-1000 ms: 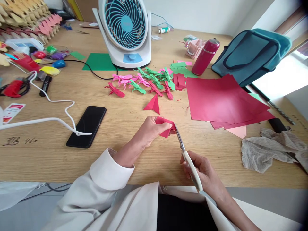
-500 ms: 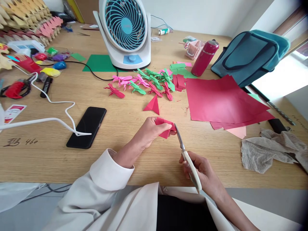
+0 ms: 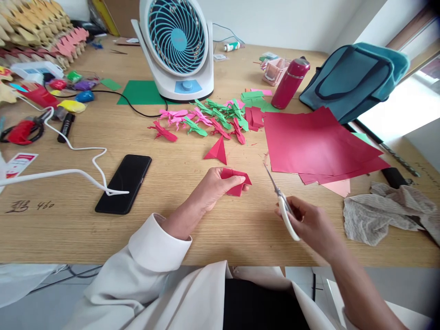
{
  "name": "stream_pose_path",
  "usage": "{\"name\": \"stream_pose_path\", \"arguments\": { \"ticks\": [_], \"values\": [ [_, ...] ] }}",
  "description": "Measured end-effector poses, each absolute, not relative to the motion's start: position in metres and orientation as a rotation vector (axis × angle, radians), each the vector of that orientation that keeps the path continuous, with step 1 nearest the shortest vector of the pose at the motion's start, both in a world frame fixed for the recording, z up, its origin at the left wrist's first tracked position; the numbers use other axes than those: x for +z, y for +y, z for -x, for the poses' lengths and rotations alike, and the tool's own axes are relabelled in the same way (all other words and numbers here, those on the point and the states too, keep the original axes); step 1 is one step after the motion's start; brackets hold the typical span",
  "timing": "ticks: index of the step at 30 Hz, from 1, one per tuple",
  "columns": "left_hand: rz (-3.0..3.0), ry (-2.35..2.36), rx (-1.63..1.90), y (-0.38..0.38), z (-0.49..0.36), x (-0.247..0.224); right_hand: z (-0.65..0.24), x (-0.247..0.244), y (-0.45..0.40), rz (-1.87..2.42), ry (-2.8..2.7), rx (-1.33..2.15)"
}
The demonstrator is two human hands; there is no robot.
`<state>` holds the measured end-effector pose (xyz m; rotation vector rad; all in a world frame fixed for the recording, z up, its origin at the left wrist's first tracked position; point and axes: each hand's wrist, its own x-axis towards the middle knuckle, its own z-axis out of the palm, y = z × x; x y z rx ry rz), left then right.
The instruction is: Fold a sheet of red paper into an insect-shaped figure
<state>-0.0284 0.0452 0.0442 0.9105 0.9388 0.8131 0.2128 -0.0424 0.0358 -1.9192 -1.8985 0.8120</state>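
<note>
Pinched in my left hand (image 3: 218,185) is a small folded piece of red paper (image 3: 237,187), thumb on top and fingers beneath. My right hand (image 3: 307,222) is wrapped around the white handle of a pair of scissors (image 3: 284,206). The blades look closed and point up and left, apart from the paper. Just beyond my left hand lies a folded red paper triangle (image 3: 217,151). Behind it, several small folded paper figures in red, pink and green (image 3: 220,117) are gathered in a loose pile.
Large red paper sheets (image 3: 309,142) lie at the right, near a crumpled grey cloth (image 3: 385,213). A red thermos (image 3: 291,82) and a teal bag (image 3: 354,80) stand behind. A phone (image 3: 123,183) lies left, with a white cable across it. A fan (image 3: 178,50) stands at the back.
The scissors have moved away from the red paper to the right, carried by my right hand, and their blades have left the paper's edge. My left hand stays in place.
</note>
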Motion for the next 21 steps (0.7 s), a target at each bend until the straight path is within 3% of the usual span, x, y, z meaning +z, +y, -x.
{"name": "stream_pose_path", "arguments": {
  "ticks": [4,7,14,21],
  "values": [
    [-0.871,0.977,0.822,0.048,0.029,0.041,-0.248,0.037,-0.017,2.06,-2.182,0.132],
    [-0.853,0.978,0.842,0.049,0.029,0.035,-0.264,0.038,-0.006,2.063,-2.288,-0.061],
    [-0.802,0.979,0.895,0.053,0.027,0.026,-0.286,0.031,0.024,2.004,-2.424,-0.258],
    [-0.747,0.921,0.871,0.055,0.026,0.027,-0.293,0.026,0.052,1.945,-2.476,-0.114]
  ]
}}
